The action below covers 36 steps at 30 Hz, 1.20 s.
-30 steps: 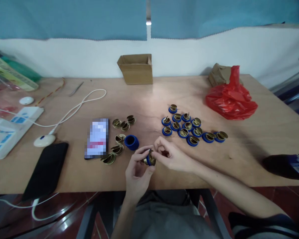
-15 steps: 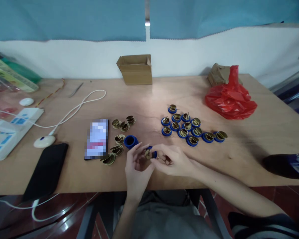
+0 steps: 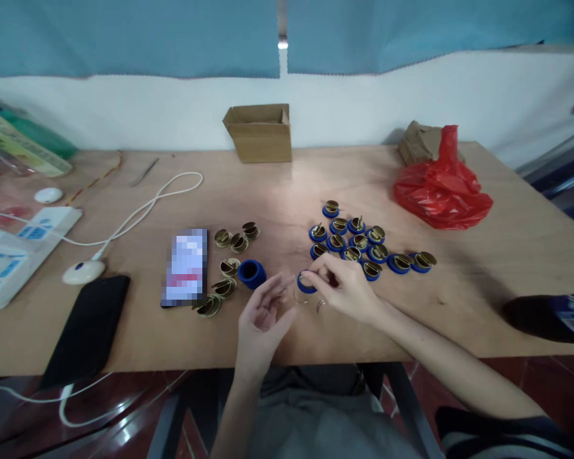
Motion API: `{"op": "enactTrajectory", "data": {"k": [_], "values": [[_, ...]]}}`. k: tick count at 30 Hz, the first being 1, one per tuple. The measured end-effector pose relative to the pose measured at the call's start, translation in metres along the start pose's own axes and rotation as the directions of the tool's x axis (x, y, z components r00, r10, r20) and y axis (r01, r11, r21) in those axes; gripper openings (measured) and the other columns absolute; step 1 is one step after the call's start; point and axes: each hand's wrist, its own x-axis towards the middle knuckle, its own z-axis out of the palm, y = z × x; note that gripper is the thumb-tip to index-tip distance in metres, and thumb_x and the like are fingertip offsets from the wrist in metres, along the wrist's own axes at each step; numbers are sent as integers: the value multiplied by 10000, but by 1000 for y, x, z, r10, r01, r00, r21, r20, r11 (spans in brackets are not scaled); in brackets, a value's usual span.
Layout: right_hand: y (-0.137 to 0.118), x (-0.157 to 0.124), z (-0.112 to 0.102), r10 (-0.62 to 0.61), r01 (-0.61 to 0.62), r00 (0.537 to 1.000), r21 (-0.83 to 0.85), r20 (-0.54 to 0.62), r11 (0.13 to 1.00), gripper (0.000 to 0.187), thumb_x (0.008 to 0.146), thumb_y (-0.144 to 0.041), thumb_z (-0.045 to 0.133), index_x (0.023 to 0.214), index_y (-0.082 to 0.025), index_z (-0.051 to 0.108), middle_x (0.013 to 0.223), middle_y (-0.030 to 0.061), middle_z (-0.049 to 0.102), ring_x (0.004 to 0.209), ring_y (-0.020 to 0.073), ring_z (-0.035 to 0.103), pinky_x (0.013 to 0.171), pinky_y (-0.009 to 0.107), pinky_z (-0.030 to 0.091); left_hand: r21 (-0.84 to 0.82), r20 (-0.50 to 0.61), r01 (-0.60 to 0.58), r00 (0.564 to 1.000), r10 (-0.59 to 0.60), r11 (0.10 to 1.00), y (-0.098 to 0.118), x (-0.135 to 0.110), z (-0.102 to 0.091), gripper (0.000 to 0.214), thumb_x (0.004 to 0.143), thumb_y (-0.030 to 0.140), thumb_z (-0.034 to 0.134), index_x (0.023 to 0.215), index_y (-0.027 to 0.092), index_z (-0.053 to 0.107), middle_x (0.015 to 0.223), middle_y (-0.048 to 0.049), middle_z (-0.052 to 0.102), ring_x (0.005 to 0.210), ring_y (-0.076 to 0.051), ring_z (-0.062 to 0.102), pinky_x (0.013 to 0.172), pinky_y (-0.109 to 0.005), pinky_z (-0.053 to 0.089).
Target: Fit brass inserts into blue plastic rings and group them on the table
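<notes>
My right hand [image 3: 347,287] is closed in a pinch at a round blue cap-like piece [image 3: 307,284]; the fingers partly hide its top. My left hand [image 3: 266,315] is held open to the left, fingers apart and nothing in it. Two thin wire-like rings [image 3: 321,306] lie on the table below the right fingers. A hollow blue cylinder, perhaps stacked rings [image 3: 251,274], stands just beyond the left fingertips. Several brass round pieces with tilted discs [image 3: 224,289] lie left of it. Beyond my right hand, several similar brass pieces sit on blue round bases [image 3: 351,255].
A phone with a lit, blurred screen [image 3: 185,268] and a black phone [image 3: 88,331] lie left. White cables lead to a power strip [image 3: 38,245]. A cardboard box [image 3: 263,137], a red plastic bag [image 3: 442,197] and a dark bottle [image 3: 545,317] surround the work area.
My hands have come apart. The right hand moved right and slightly away with the blue piece, while the left opened and let go. The wire-like rings now show on the table.
</notes>
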Motion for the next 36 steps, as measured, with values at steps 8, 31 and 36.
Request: {"op": "enactTrajectory", "data": {"k": [8, 31, 36], "values": [[16, 14, -39, -35, 86, 972, -212, 231, 973, 225, 1010, -288, 576, 805, -199, 559, 586, -51, 528, 504, 102, 468, 536, 243, 309, -131, -68, 110, 991, -119, 985, 3, 0, 2, 375, 779, 298, 840, 1133, 214, 749, 1161, -99, 790, 1094, -221, 740, 980, -315, 562], [25, 13, -39, -22, 258, 916, -546, 400, 797, 210, 904, -80, 514, 1084, -145, 603, 1141, 159, 615, 993, 286, 542, 847, 401, 426, 908, 17, -255, 816, 578, 333, 37, 31, -18, 300, 899, 293, 705, 1188, 222, 673, 1313, -132, 672, 1279, -339, 568, 1124, -561, 381], [27, 13, -40, -11, 245, 931, -603, 364, 759, 236, 897, -66, 499, 1093, -142, 606, 1199, 182, 611, 1064, 322, 533, 880, 436, 417, 938, 17, -193, 854, 520, 287, 38, 38, -22, 268, 911, 330, 689, 1153, 217, 681, 1182, -115, 743, 1158, -346, 620, 1059, -560, 398]]}}
